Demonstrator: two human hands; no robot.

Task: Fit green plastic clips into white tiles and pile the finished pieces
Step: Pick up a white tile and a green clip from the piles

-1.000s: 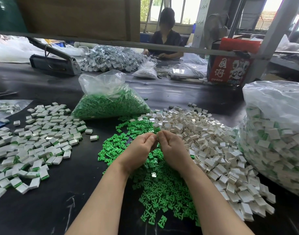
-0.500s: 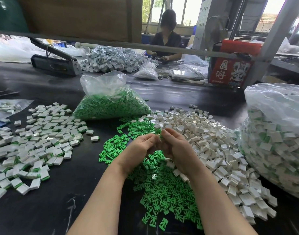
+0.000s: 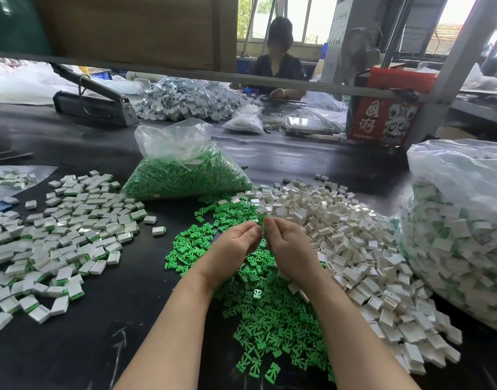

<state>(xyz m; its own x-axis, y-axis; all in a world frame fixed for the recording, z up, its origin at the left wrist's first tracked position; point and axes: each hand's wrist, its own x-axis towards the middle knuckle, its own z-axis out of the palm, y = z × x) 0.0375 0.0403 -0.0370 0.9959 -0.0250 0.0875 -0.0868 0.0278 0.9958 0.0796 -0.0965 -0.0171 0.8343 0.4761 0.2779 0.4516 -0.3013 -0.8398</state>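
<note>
Both hands meet fingertip to fingertip, left hand (image 3: 232,249) & right hand (image 3: 290,250) curled; grasped item can't be told. Green clips (image 3: 265,313) beneath, white tiles (image 3: 354,249) at right, finished pieces (image 3: 58,249) far left.

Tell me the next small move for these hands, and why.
Probably the left hand swings left to drop its piece on the finished pile, if one is done. Both hands, the right hand too, are curled together over the green clips; what the fingers hold is hidden.
</note>
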